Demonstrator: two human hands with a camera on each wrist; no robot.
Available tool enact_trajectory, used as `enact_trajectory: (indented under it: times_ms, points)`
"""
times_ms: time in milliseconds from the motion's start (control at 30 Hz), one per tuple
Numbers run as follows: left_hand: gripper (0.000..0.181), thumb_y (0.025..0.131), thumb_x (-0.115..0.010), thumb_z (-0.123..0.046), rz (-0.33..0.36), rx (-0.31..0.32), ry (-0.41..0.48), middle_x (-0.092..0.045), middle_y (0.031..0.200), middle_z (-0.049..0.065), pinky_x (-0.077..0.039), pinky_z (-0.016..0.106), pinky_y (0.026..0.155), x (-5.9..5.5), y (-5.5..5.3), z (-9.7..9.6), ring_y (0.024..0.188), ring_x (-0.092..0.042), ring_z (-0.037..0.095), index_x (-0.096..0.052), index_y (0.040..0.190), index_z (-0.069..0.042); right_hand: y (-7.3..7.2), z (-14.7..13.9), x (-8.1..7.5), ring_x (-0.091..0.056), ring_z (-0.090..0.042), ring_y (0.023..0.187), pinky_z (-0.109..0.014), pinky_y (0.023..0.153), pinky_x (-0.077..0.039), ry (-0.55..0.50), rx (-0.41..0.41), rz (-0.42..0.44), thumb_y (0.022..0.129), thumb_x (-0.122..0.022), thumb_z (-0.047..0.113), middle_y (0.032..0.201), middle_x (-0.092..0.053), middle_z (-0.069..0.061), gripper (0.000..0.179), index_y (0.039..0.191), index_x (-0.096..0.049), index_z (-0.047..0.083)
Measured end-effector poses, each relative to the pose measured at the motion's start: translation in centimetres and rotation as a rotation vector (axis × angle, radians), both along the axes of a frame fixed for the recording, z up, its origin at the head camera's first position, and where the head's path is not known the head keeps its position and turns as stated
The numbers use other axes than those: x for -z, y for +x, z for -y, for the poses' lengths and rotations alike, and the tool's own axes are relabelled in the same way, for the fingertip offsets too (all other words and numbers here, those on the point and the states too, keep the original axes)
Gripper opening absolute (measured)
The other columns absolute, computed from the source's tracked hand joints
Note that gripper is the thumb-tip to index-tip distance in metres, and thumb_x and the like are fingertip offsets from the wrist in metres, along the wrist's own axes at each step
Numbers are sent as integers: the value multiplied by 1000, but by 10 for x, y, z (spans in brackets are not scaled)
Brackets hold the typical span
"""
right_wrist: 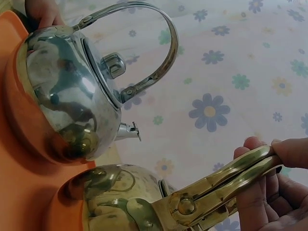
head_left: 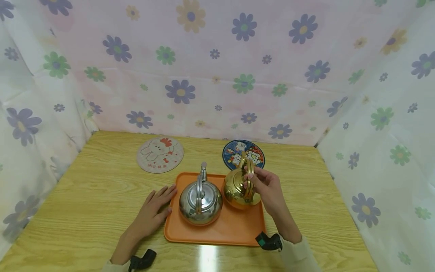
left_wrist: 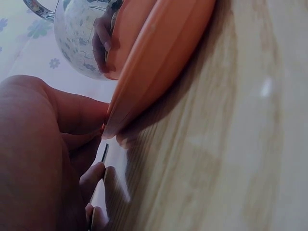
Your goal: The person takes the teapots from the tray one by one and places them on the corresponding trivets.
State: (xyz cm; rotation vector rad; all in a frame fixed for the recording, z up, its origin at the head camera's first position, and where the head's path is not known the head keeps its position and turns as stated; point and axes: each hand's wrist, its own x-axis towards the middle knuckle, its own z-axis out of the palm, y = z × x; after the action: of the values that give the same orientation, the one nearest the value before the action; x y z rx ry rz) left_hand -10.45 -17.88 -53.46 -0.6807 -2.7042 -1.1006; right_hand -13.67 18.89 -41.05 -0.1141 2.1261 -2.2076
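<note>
An orange tray (head_left: 238,230) lies on the wooden table and carries two kettles. The silver kettle (head_left: 200,202) stands on its left half, the gold kettle (head_left: 239,189) on its right half. My right hand (head_left: 263,183) grips the gold kettle's upright handle (right_wrist: 226,185). My left hand (head_left: 154,209) lies flat on the table with straight fingers against the tray's left edge (left_wrist: 144,91). The left wrist view shows the silver kettle (left_wrist: 82,33) behind the tray rim. The right wrist view shows the silver kettle (right_wrist: 72,96) beside the gold one (right_wrist: 120,202).
Two round mats lie behind the tray: a pink rabbit one (head_left: 160,154) at the left and a blue cartoon one (head_left: 238,151) just beyond the gold kettle. Flowered cloth walls close in the table on three sides. Bare wood (head_left: 85,196) stretches left of the tray.
</note>
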Motion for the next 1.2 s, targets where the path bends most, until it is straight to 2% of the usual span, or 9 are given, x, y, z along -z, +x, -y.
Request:
enact_trajectory:
  times_ms: [300,500,767,1000,1200]
  points:
    - [52,101,-60,-17,5,-9,-18,-46,156,15,-17,71,113,-5,2,-1,144,-37,47,-50,150,-3,-2,0,3,-69,-10,76,-26,72,-62,-27,-24,-49,104,-55,5,96,-70,-9,38,134,-54,-18]
    - [52,100,-60,-17,0,-5,-24,-46,156,15,-17,71,113,-3,1,-1,144,-37,47,-50,150,-3,-1,2,6,-69,-8,78,-24,72,-61,-6,7,-66,104,-54,2,94,-71,-2,35,133,-56,-18]
    - [52,100,-60,-16,-31,-5,-24,-48,155,16,-19,72,111,-5,1,-1,142,-39,49,-51,149,-3,-2,1,3,-71,-8,76,-24,72,-61,15,-13,-84,104,-54,2,96,-72,-7,35,133,-56,-17]
    - [52,99,-61,-17,-36,4,-24,-48,155,17,-19,72,111,-4,0,-2,142,-38,49,-51,148,-2,-2,1,4,-71,-7,78,-22,71,-60,43,1,-92,104,-53,1,95,-72,-5,34,131,-56,-18]
    - [52,98,-61,-15,-29,6,-17,-48,155,16,-18,73,110,-4,0,-4,143,-38,49,-52,148,-1,-2,-1,7,-70,-7,77,-22,70,-60,25,0,-111,104,-54,4,92,-72,0,36,132,-54,-20]
